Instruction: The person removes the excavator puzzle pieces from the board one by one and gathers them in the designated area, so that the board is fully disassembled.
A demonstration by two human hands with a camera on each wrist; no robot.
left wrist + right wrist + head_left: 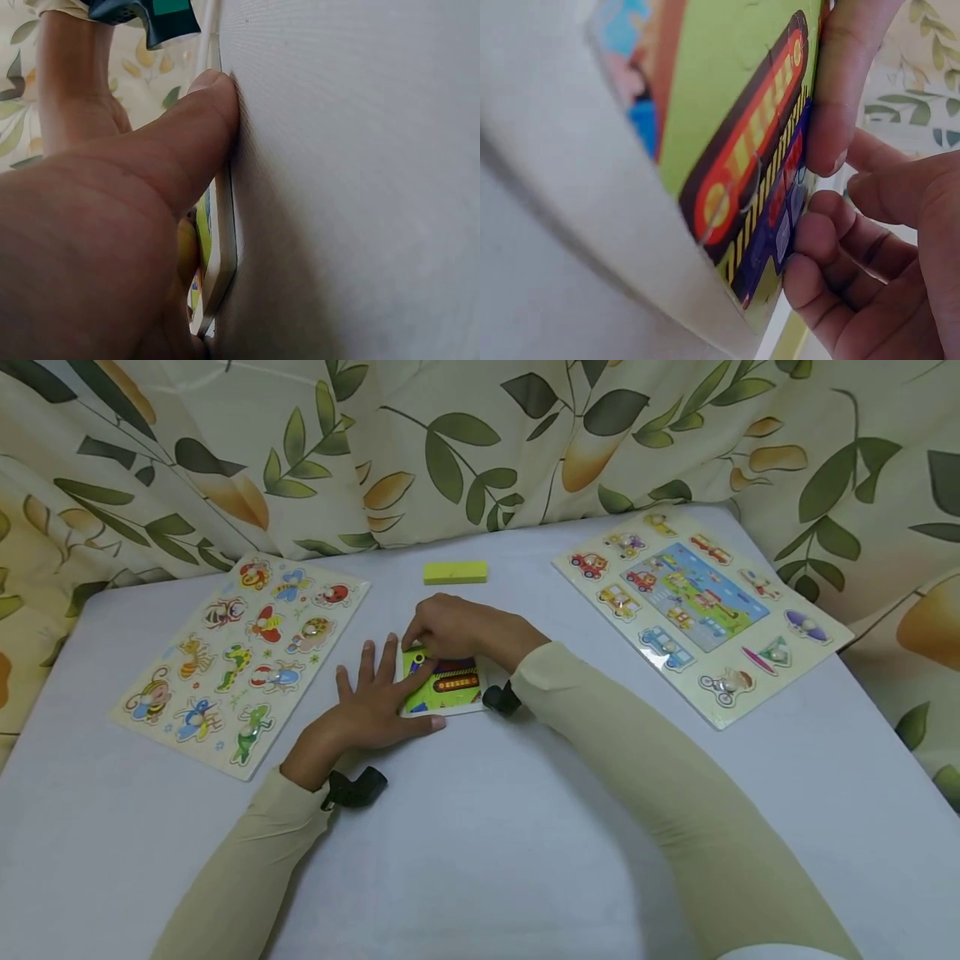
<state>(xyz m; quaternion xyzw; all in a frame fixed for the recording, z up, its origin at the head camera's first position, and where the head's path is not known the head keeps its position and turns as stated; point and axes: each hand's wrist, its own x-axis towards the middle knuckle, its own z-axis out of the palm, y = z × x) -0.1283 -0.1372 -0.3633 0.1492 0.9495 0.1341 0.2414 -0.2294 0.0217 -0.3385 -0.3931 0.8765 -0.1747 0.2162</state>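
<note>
A small jigsaw puzzle (450, 697) in a pale frame lies on the white-covered table, its lime green picture showing a vehicle's orange-and-black track. My left hand (371, 706) rests spread at its left side, index finger straight across the picture and thumb along the near edge. In the left wrist view, the thumb (199, 120) touches the cloth beside the frame. My right hand (457, 627) bends over the puzzle's far part, covering it. Its curled fingertips (815, 234) touch the picture in the right wrist view; whether they pinch a piece is hidden.
On the left lies an insect peg puzzle board (288, 639). A vehicle peg puzzle board (611, 581) lies at the right. Behind my right hand sits a yellow block (455, 572). A leaf-patterned curtain (450, 452) hangs along the table's far edge.
</note>
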